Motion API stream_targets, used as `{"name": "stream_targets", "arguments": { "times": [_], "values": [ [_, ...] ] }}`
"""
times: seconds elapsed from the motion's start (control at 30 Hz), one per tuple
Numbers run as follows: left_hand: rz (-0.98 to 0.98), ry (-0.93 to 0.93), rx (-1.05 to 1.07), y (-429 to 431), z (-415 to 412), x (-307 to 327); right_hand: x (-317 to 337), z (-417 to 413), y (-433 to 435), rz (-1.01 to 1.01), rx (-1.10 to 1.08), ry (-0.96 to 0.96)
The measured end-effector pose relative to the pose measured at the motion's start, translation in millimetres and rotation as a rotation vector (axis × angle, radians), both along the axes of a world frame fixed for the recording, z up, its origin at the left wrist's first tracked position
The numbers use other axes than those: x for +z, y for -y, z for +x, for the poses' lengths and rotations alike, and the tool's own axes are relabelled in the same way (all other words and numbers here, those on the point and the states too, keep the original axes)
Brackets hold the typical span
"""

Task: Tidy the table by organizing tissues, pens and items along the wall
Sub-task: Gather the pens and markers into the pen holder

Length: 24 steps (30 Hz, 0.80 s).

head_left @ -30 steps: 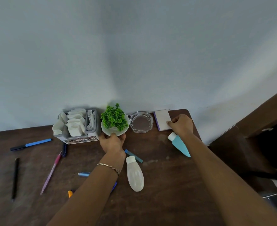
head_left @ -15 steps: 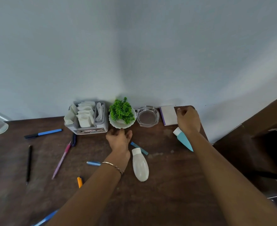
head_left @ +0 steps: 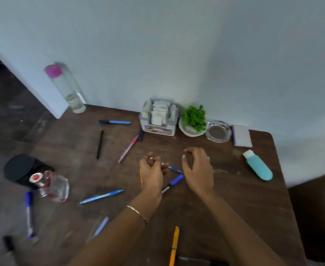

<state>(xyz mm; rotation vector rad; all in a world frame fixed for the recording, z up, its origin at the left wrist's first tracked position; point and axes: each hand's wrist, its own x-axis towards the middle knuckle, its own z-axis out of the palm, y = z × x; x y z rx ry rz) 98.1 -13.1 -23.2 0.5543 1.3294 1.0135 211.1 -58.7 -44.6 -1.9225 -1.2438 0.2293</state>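
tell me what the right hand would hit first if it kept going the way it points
Probably the grey tissue organizer. The right hand points up-left toward it with nothing visible between, though depth is unclear.

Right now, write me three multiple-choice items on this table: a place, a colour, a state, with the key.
1. What stands between the grey tissue organiser and the clear glass ashtray? A) a green plant in a white bowl B) a red mug C) a stapler
2. The cap of the tall clear bottle is: A) green B) pink C) black
3. The teal tube with a white cap is: A) upright B) lying on the brown wooden table C) in the organiser
Key: 1 A, they flank it along the wall; 2 B, its top shows pink; 3 B, it rests lengthwise.
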Motion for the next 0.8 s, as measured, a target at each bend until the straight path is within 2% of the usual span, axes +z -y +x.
{"name": "stream_targets", "arguments": {
  "times": [0.27,0.47,0.53,0.6,0.67,0.73,0.8],
  "values": [
    [0.141,-0.013,0.059,-3,-142,53,25,-129,-61,0.003,0.312,-0.049],
    [0.337,-0.282,-0.056,-51,-252,91,49,-234,-116,-0.068,0.542,-0.091],
    [0.434,-0.480,-0.085,-69,-292,92,50,-263,-128,-0.138,0.611,-0.043],
    [0.500,-0.873,-0.167,-92,-332,83,45,-283,-132,-0.171,0.633,-0.018],
    [0.398,-1.251,-0.433,-111,-363,75,38,-298,-132,-0.188,0.622,-0.013],
    [0.253,-1.437,-0.717,-126,-380,67,32,-305,-128,-0.218,0.603,-0.001],
    [0.242,-1.483,-0.874,-137,-385,59,29,-305,-124,-0.239,0.587,0.010]
  ]
}}
